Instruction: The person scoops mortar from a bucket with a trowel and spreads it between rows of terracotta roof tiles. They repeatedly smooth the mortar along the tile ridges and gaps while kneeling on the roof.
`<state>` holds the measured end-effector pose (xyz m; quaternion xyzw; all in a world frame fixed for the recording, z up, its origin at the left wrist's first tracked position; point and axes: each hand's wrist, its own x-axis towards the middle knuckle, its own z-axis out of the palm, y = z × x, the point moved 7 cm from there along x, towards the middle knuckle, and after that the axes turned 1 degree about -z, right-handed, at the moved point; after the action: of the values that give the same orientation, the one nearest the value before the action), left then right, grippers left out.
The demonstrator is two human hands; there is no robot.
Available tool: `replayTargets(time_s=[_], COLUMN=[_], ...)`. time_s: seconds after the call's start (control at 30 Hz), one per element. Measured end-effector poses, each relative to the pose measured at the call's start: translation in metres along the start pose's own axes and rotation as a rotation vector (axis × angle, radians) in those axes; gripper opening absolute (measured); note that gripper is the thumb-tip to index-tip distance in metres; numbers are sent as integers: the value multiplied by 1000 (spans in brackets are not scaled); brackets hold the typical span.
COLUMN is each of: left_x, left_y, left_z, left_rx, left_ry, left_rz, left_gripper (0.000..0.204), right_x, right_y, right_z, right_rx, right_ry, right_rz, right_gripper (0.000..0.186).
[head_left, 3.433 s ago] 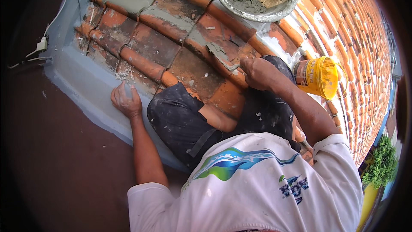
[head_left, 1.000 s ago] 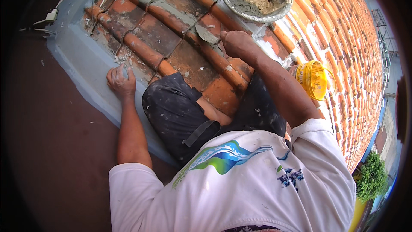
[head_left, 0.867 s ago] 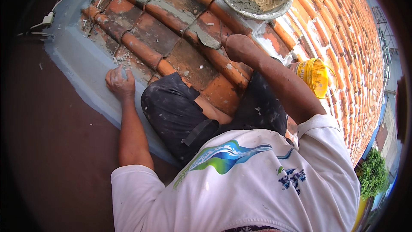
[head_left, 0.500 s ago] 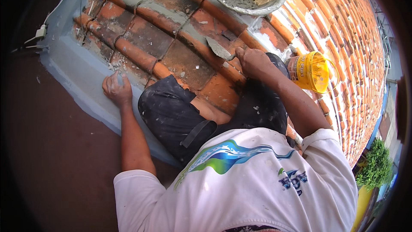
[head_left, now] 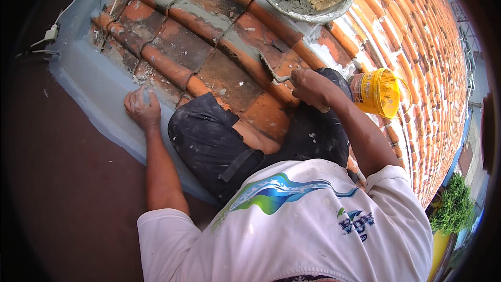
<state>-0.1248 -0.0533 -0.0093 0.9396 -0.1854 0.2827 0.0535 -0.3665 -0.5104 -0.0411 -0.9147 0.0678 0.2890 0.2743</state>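
Observation:
My right hand point(head_left: 313, 87) is closed round the handle of a small trowel point(head_left: 268, 66). The trowel's blade is turned almost edge-on against a ridge of roof tile, where grey mortar point(head_left: 241, 47) is spread along the top. My left hand point(head_left: 142, 108) rests with curled fingers on the grey-coated ledge point(head_left: 99, 86) at the roof's edge. A bluish-grey patch shows between its thumb and fingers; I cannot make out whether that is a held thing or the ledge. Worn orange roof tiles point(head_left: 209, 75) lie between the two hands.
A round tub point(head_left: 269, 0) of wet mortar stands at the top. Beside my right knee, a yellow bucket point(head_left: 380, 94) lies tilted. Loose crumbs point(head_left: 148, 79) lie near my left hand. A cable with a white plug point(head_left: 50, 33) runs along the upper left. Below the ledge is a dark brown surface point(head_left: 78, 188).
My right hand has turned the trowel from flat to nearly edge-on, its blade now against the tile ridge, with the wrist shifted slightly right. My left hand stays in place.

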Motion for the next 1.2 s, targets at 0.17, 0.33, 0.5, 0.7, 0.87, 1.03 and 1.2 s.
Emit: replayTargets(time_s=[0.17,0.33,0.5,0.7,0.87,1.03,1.2], left_x=[0,1,0,1,2,2,2], left_y=[0,1,0,3,5,4,5], left_z=[1,-2,-2,-4,-4,-4,-6], left_rx=[11,-13,-25,-31,23,-6,6], left_ry=[-14,-12,-28,-37,-58,-62,-37], left_rz=[-13,-15,-50,-72,-78,-77,-61], left_gripper=[31,31,30,29,30,30,30], right_x=[21,8,7,39,66,55,47], right_y=[-28,-43,-16,-1,-27,-55,-49], right_z=[-24,-33,-15,-9,-40,-43,-35], right_rx=[26,96,-5,-3,-19,9,-144], right_ry=[137,181,316,208,185,193,365], right_rz=[-47,-185,-69,-95,-171,-299,-128], right_gripper=[23,21,20,22,23,19,15])
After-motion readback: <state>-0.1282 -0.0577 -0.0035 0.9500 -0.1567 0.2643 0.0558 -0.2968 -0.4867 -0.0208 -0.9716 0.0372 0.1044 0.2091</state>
